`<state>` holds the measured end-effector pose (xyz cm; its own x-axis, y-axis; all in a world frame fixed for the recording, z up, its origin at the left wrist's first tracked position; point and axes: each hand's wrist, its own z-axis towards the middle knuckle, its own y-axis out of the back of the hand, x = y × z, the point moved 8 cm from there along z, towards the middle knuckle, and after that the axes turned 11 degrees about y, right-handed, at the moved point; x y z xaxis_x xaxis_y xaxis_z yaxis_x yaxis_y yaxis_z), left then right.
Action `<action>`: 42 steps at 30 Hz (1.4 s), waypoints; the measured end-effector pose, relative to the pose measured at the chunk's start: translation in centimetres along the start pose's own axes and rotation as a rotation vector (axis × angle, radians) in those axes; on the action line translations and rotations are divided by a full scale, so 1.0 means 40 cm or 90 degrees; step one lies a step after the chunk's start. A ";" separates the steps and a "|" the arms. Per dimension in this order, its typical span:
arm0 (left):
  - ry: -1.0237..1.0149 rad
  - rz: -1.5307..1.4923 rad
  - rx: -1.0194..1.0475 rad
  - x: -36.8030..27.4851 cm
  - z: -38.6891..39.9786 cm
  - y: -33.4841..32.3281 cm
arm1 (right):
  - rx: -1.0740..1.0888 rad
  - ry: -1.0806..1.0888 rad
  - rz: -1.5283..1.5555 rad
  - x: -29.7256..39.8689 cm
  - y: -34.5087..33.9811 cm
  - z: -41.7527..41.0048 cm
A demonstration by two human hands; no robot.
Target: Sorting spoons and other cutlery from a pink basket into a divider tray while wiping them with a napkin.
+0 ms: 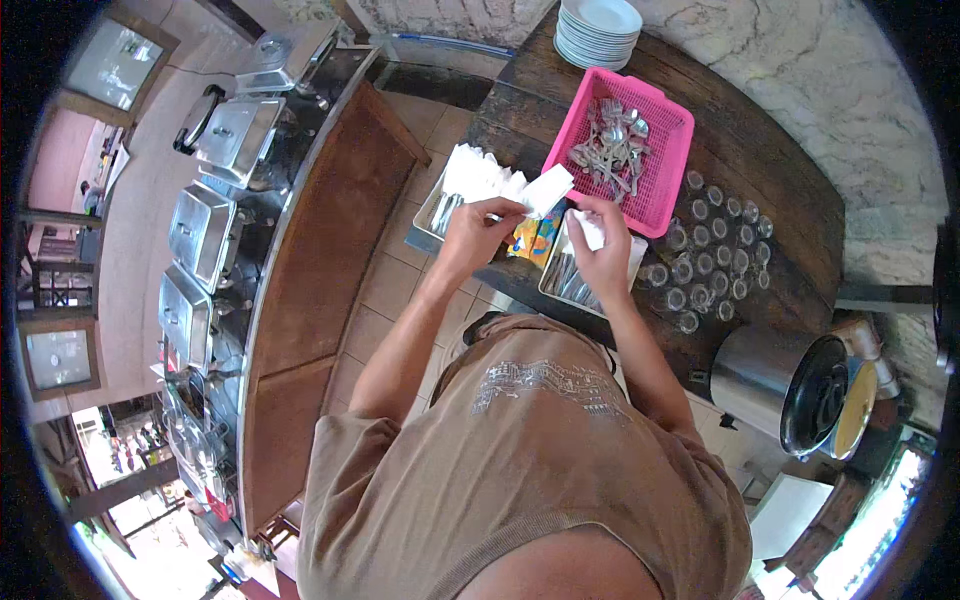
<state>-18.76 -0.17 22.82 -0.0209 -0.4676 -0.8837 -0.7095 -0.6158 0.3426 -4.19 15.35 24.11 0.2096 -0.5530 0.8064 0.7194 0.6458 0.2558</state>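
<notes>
My left hand [480, 229] pinches a folded white paper napkin [547, 191] by its lower edge. To its right, my right hand [602, 247] has thumb and fingers at white paper [589, 231] above a tray of cutlery [566, 279]; whether it grips the paper is unclear. A second tray [427, 214] at the left holds cutlery under a heap of white napkins [480, 174]. Between the trays lie yellow and blue printed packets [531, 238]. Behind my right hand, a pink plastic basket [679, 150] holds loose spoons and forks [615, 142].
Several clear glasses [705, 262] stand right of the basket on the dark wooden table [787, 187]. Stacked white plates [598, 34] are at the back. A large metal cylinder [757, 379] is at the right. Chafing dishes [202, 232] line a counter at the left.
</notes>
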 end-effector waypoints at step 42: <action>0.252 -0.147 0.081 0.456 0.061 -0.671 | -0.129 -0.485 -0.082 -0.490 0.115 -0.527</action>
<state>-1.82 9.39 -3.29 0.3996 -0.5486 -0.7344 -0.7454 -0.6608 0.0880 8.95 18.06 -1.76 -0.3407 -0.0575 0.9384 0.8290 0.4524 0.3287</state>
